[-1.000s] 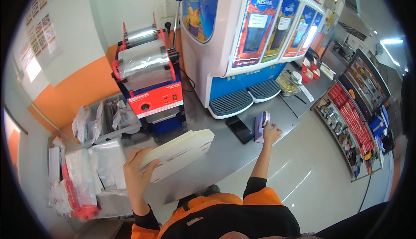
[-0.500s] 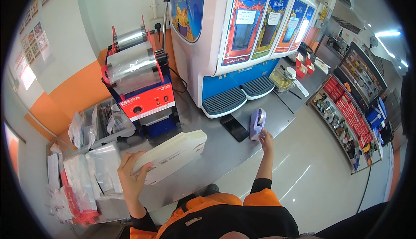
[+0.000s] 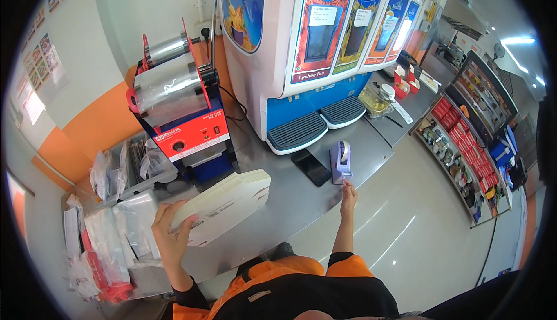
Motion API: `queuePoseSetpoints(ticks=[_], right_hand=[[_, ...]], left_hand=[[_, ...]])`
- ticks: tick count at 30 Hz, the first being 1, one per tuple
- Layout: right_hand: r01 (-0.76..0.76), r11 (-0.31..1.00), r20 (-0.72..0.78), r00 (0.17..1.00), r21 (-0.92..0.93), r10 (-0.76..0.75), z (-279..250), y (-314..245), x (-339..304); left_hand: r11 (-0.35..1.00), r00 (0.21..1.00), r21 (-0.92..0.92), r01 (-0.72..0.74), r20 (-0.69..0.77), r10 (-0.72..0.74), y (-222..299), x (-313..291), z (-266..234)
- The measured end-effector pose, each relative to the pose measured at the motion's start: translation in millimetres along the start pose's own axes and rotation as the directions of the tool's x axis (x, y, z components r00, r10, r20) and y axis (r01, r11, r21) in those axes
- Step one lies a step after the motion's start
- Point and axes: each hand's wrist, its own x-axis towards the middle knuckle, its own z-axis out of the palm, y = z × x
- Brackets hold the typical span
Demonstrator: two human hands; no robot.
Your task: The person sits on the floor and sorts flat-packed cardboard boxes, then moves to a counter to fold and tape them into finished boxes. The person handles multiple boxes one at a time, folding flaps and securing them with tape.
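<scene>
My left hand (image 3: 173, 227) grips a stack of flat, cream-coloured cardboard packaging (image 3: 229, 207) by its left end, thumb on the near face and fingers behind. The stack is tilted above the near side of the steel counter (image 3: 258, 227). At the counter's front edge, my right hand (image 3: 348, 197) has its fingertips pinched just in front of a lavender tape dispenser (image 3: 340, 163). A short bit of tape seems to be between those fingertips, though it is very small in view. Left of the dispenser lies a black phone (image 3: 311, 167).
A red and blue cup sealing machine (image 3: 194, 131) stands behind the stack. Beside it is a large white drink dispenser (image 3: 278, 59) with black drip trays. Clear plastic bags (image 3: 107, 239) lie at the left. Farther right are a clear container (image 3: 374, 101) and a stocked shelf (image 3: 458, 146).
My right hand has drawn slightly toward me, from touching the front of the tape dispenser to just off it. The left hand still holds the stack. The whole view has shifted a little.
</scene>
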Motion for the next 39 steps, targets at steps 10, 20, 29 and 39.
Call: queuePoseSetpoints(ticks=[10, 20, 29, 39], right_hand=[[-0.125, 0.899, -0.057, 0.992, -0.42, 0.112, -8.7, 14.0, 27.6], [-0.179, 0.895, 0.004, 0.98, -0.408, 0.198, -16.3, 3.7, 37.6], [-0.113, 0.899, -0.016, 0.993, -0.423, 0.118, -26.6, 20.8, 50.9], [-0.101, 0.746, -0.025, 0.993, -0.658, 0.113, 25.5, 7.3, -21.0]], left_hand=[[0.994, 0.992, 0.023, -0.11, -0.053, 0.111, -2.3, 0.2, 1.1], [0.921, 0.978, 0.337, -0.194, -0.007, 0.209, 18.7, -0.2, -4.5], [0.922, 0.969, 0.306, -0.237, 0.014, 0.245, 25.4, 1.0, -1.9], [0.919, 0.962, 0.294, -0.263, 0.006, 0.274, 21.8, 0.6, -6.8]])
